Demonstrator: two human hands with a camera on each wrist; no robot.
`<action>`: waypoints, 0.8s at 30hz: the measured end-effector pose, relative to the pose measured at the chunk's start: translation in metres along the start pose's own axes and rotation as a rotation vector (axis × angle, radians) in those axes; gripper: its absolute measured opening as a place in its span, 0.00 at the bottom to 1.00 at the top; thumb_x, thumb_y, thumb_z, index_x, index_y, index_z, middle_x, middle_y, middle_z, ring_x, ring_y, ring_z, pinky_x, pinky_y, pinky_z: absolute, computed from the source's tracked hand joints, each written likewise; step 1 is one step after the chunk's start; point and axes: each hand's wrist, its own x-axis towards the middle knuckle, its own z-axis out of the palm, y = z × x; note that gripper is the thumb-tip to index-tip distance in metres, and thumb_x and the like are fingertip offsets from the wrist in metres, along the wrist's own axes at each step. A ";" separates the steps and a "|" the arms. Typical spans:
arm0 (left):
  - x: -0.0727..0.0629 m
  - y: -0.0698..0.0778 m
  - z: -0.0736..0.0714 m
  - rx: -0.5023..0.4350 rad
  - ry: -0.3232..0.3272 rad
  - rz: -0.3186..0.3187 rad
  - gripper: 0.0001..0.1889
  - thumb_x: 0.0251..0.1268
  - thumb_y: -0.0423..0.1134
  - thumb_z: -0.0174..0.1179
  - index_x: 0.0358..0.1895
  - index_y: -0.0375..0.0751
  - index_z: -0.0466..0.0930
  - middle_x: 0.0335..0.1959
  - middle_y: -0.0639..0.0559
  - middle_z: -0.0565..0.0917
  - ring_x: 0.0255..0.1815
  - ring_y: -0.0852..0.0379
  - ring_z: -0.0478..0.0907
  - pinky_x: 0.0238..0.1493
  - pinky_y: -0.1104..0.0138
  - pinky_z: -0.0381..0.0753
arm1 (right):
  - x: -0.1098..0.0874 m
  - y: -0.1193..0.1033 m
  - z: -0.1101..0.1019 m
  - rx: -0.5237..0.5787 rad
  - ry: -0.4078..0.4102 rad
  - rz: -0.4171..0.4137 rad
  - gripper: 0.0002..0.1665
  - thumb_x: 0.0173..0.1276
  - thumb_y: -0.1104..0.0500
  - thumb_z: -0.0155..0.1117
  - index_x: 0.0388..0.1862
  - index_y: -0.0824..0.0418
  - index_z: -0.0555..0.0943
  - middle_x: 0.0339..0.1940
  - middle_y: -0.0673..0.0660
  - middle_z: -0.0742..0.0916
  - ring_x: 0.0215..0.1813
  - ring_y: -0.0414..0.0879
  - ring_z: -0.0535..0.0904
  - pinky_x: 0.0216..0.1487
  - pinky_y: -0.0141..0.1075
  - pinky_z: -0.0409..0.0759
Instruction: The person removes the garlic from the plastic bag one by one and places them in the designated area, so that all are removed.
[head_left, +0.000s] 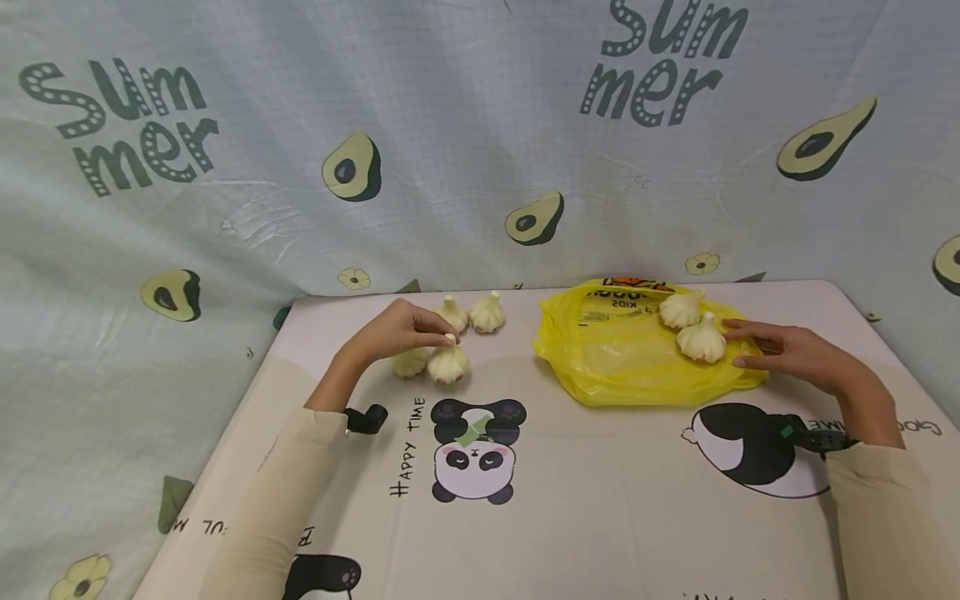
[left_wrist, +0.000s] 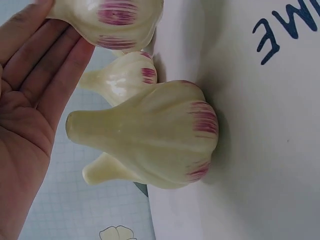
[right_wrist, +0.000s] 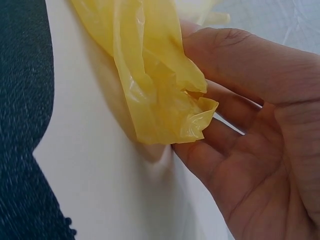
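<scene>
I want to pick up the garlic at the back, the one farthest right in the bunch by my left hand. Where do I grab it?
Probably best to pinch the garlic by its stem, coming from above and a little from the right. The stem is thin and points up, while the bulb is wide and round. Another garlic sits close on its left.

A plain, lightly creased beige fabric left sleeve (head_left: pixel 277 500) shows at seven o'clock, a matching beige fabric right sleeve (head_left: pixel 888 517) at five. Past the left cuff, a small black block-shaped wrist camera (head_left: pixel 367 419) juts toward three o'clock; past the right, a black strap (head_left: pixel 821 438) bears a green square patch (head_left: pixel 787 431) toward nine.
</scene>
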 end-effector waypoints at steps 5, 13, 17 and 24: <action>-0.002 -0.001 -0.001 0.003 0.025 -0.003 0.08 0.67 0.37 0.69 0.45 0.38 0.91 0.40 0.51 0.91 0.35 0.63 0.79 0.38 0.70 0.79 | -0.001 0.001 0.001 0.014 0.002 -0.007 0.38 0.72 0.48 0.67 0.73 0.67 0.71 0.79 0.72 0.62 0.76 0.77 0.53 0.66 0.73 0.61; -0.002 -0.002 -0.001 -0.006 0.044 -0.017 0.09 0.67 0.37 0.69 0.45 0.38 0.91 0.40 0.52 0.91 0.36 0.63 0.81 0.39 0.71 0.80 | 0.000 0.001 0.001 0.010 -0.001 0.000 0.38 0.72 0.47 0.67 0.73 0.66 0.70 0.79 0.72 0.61 0.76 0.77 0.53 0.66 0.73 0.61; -0.003 -0.002 0.000 0.001 0.054 -0.018 0.08 0.66 0.37 0.70 0.44 0.38 0.91 0.40 0.52 0.91 0.36 0.64 0.81 0.39 0.71 0.80 | 0.000 0.002 0.001 0.009 -0.001 0.000 0.38 0.73 0.47 0.67 0.73 0.66 0.70 0.79 0.72 0.61 0.76 0.77 0.53 0.67 0.73 0.61; -0.003 -0.003 0.002 0.006 0.057 0.005 0.08 0.65 0.37 0.70 0.43 0.39 0.92 0.40 0.50 0.91 0.36 0.63 0.81 0.38 0.71 0.79 | -0.001 0.003 0.000 0.002 0.008 -0.010 0.37 0.73 0.47 0.67 0.73 0.66 0.71 0.79 0.72 0.63 0.76 0.77 0.55 0.67 0.72 0.62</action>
